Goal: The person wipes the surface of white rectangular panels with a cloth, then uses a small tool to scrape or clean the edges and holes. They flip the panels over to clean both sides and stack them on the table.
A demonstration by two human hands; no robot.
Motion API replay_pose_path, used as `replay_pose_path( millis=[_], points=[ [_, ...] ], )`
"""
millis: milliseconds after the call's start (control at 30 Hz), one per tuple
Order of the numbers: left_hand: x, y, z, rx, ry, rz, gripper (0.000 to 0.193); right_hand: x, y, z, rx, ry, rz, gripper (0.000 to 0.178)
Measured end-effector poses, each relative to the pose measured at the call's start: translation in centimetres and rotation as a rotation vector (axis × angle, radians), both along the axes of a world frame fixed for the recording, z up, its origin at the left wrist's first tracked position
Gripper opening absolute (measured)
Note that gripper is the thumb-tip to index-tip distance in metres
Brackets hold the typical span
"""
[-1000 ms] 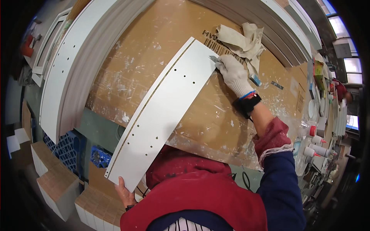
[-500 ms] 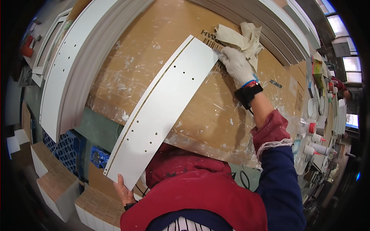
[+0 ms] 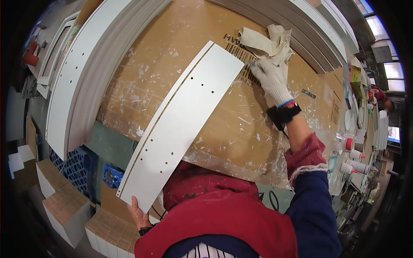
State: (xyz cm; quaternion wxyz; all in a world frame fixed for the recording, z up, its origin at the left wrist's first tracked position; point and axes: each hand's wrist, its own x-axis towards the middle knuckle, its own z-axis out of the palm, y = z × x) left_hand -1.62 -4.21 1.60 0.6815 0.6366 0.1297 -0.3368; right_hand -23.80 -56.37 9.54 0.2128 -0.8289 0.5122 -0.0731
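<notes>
A long white board (image 3: 180,124) with drilled holes and a narrow groove along its left edge lies slantwise, its far part over a cardboard-covered table. At its near end my bare left hand (image 3: 138,213) grips the edge, thumb on top and fingers hidden underneath. My right hand (image 3: 271,78), in a white knitted glove, is just right of the board's far corner. Its fingers are bent together; whatever they may hold is too small and blurred to make out. A crumpled beige cloth (image 3: 275,45) lies just beyond the glove.
Stacked white boards stand along the left (image 3: 71,81) and the far right (image 3: 322,34). Glue bottles (image 3: 347,168) with red tips crowd the right side. Below left are a blue plastic crate (image 3: 79,167) and stacked white-sided pieces (image 3: 66,206). The cardboard (image 3: 232,142) is paint-spotted.
My right hand has moved slightly right and nearer me, off the board's far corner. The board has shifted a little left, with my left hand still on its near end.
</notes>
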Motion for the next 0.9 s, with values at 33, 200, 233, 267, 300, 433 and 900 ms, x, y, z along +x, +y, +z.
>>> replay_pose_path(
  millis=[33,200,233,267,300,433,900],
  points=[
    [-0.1,0.4,-0.2,0.015,-0.001,0.022,0.053,-0.9,1.1,0.3,0.142,-0.037,-0.012,0.025],
    [1.0,1.8,-1.1,0.037,-0.003,-0.032,0.054,-6.0,6.4,1.0,0.298,-0.088,0.094,0.02],
    [1.3,1.7,-1.1,0.047,-0.013,-0.042,0.054,-7.1,6.6,0.7,0.166,-0.109,0.045,0.022],
    [1.5,1.6,-1.1,0.059,-0.025,-0.048,0.054,-8.2,6.6,0.2,0.036,-0.132,0.001,0.024],
    [1.5,1.5,-1.0,0.053,-0.015,-0.045,0.054,-8.9,6.6,-0.1,-0.094,-0.153,-0.041,0.027],
    [2.1,1.1,-0.9,0.029,0.011,-0.057,0.054,-9.7,4.3,-1.0,-0.376,-0.02,-0.305,0.037],
    [3.2,2.4,-2.3,-0.008,0.042,-0.057,0.053,-4.0,1.6,0.9,-0.14,-0.245,0.021,0.028]
  ],
)
